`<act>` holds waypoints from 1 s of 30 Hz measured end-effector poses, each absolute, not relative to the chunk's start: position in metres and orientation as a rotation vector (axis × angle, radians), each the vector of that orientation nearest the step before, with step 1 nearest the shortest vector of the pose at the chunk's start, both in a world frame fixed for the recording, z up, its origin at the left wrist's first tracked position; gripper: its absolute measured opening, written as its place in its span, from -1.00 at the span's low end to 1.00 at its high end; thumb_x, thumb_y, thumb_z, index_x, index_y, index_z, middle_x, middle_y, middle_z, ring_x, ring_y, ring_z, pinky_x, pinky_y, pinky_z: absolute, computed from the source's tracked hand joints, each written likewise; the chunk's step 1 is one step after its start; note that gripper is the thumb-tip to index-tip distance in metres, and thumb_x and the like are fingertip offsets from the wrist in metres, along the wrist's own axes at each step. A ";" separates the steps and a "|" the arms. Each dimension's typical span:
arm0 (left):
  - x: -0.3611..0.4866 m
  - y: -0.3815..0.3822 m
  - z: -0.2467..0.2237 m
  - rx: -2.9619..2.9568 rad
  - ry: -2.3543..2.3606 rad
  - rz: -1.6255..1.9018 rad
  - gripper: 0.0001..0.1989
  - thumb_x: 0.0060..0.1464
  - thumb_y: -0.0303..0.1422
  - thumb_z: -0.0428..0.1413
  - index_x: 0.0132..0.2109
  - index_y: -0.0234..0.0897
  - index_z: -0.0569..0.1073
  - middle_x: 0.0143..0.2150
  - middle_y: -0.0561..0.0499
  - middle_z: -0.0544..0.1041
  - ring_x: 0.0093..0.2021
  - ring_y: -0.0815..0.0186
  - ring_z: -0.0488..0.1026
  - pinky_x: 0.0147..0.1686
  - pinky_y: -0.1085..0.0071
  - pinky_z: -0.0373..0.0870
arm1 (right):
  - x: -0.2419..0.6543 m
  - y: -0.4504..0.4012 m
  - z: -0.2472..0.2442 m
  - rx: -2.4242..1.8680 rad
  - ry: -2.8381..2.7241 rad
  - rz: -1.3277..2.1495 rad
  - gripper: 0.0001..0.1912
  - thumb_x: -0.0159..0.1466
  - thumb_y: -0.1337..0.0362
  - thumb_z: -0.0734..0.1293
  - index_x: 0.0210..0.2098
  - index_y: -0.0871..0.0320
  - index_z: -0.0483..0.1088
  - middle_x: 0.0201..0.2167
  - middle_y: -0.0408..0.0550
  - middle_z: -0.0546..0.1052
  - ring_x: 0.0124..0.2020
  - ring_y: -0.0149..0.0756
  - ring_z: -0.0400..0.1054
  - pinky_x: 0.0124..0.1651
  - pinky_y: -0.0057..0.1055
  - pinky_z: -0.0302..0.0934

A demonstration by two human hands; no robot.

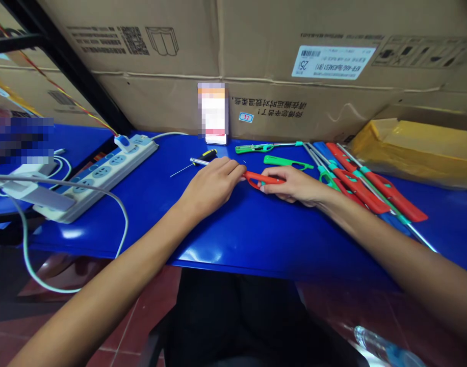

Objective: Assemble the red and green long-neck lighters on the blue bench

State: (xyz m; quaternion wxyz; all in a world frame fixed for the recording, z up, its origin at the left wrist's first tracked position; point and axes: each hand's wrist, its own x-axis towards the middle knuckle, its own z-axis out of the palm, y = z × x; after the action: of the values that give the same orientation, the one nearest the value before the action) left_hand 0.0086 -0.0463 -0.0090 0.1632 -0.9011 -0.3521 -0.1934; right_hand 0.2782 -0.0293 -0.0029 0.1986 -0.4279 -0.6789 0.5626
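Note:
A red lighter (269,180) is held level between my two hands above the blue table. My right hand (292,184) is closed round its handle end. My left hand (218,181) has its fingers wrapped round the other end, and a metal tube (199,161) sticks out on the left of that hand. Just behind my left hand lies a black and yellow screwdriver (208,155). Behind my right hand are a green lighter with its inside showing (254,148) and a green casing piece (285,162). Several red lighters (396,196) lie in a pile to the right.
A lit phone (214,114) leans against a large cardboard box (160,94) at the back. On the left are a white power strip (103,176) and a looping cable (122,209). A taped brown package (424,148) sits at the right. A plastic bottle (386,349) is below the table.

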 end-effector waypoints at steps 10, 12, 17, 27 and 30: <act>0.006 -0.044 -0.010 -2.589 -1.002 -0.552 -0.67 0.63 -0.32 -0.02 0.09 -0.38 0.62 -0.14 -0.16 0.64 -0.12 0.10 0.52 -0.10 0.19 0.45 | 0.272 -0.033 0.000 -1.330 -1.918 1.457 -0.76 0.22 0.26 0.57 -0.30 0.06 0.42 -0.62 -0.40 0.23 -0.71 -0.55 0.00 -0.69 -0.50 -0.19; 0.006 -0.044 -0.010 -2.587 -1.011 -0.537 -0.66 0.64 -0.31 -0.03 0.08 -0.37 0.61 -0.13 -0.16 0.64 -0.13 0.09 0.52 -0.10 0.19 0.45 | 0.271 -0.034 0.000 -1.335 -1.909 1.464 -0.81 0.21 0.31 0.54 -0.28 0.06 0.45 -0.62 -0.39 0.24 -0.72 -0.55 0.00 -0.70 -0.50 -0.19; 0.006 -0.045 -0.009 -2.607 -1.037 -0.543 -0.66 0.65 -0.30 -0.05 0.09 -0.32 0.60 -0.13 -0.16 0.64 -0.14 0.10 0.52 -0.11 0.20 0.45 | 0.274 -0.029 -0.003 -1.302 -1.887 1.510 -0.80 0.21 0.32 0.54 -0.28 0.04 0.44 -0.61 -0.37 0.27 -0.73 -0.54 0.00 -0.71 -0.49 -0.19; 0.002 -0.038 -0.012 -2.689 -1.058 -0.579 -0.67 0.64 -0.29 -0.05 0.14 -0.35 0.57 -0.07 -0.21 0.64 -0.10 0.10 0.51 -0.05 0.20 0.46 | 0.279 -0.029 -0.002 -1.160 -1.879 1.587 -0.66 0.18 0.29 0.64 -0.09 0.06 0.55 -0.42 -0.29 0.44 -0.64 -0.57 0.09 -0.67 -0.53 -0.08; 0.001 -0.037 -0.012 -2.709 -1.065 -0.611 -0.68 0.64 -0.27 -0.04 0.11 -0.34 0.57 -0.08 -0.21 0.63 -0.11 0.10 0.52 -0.05 0.21 0.46 | 0.284 -0.028 0.000 -1.085 -1.776 1.775 -0.57 0.15 0.33 0.65 -0.03 0.12 0.56 -0.39 -0.28 0.45 -0.62 -0.58 0.08 -0.65 -0.54 -0.08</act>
State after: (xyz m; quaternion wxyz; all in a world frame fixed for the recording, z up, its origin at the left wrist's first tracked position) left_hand 0.0006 -0.0369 -0.0123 0.0836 -0.9076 -0.3567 -0.2048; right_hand 0.2838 -0.0283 0.0003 0.2016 -0.3885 -0.6361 0.6355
